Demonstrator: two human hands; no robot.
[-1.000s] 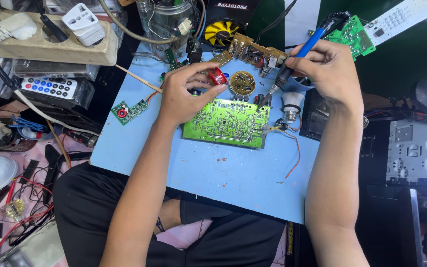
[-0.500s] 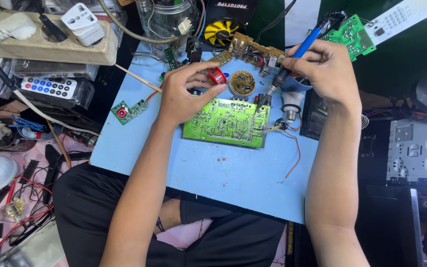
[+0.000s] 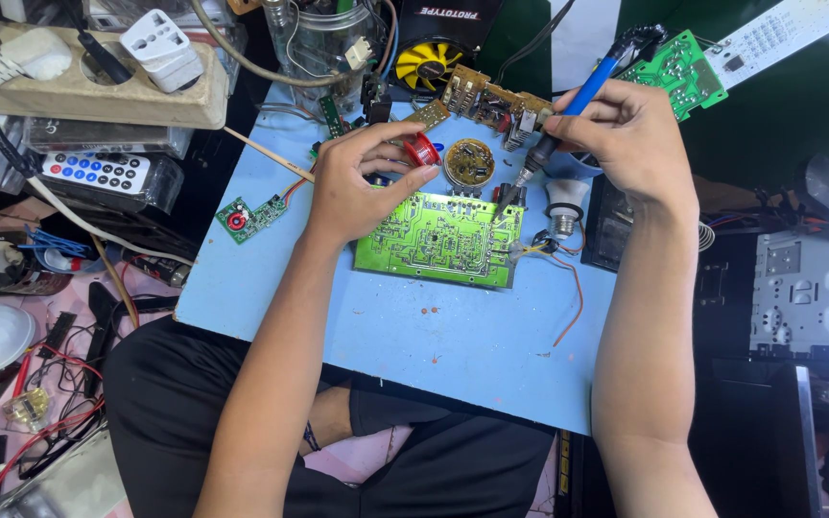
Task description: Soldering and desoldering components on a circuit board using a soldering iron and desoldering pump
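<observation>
A green circuit board (image 3: 438,239) lies solder side up on a light blue work board (image 3: 414,326). My right hand (image 3: 626,134) is closed on a blue-handled soldering iron (image 3: 568,113), whose tip is at the circuit board's upper right corner. My left hand (image 3: 357,182) rests at the circuit board's upper left edge, fingers curled around a small red spool (image 3: 421,149).
A round brass-coloured tin (image 3: 469,161) and a brown circuit board (image 3: 491,101) lie behind the green one. A small green board (image 3: 249,218) sits at left, a bulb (image 3: 564,206) at right. A power strip (image 3: 88,86), a remote (image 3: 96,173) and tangled cables crowd the left side.
</observation>
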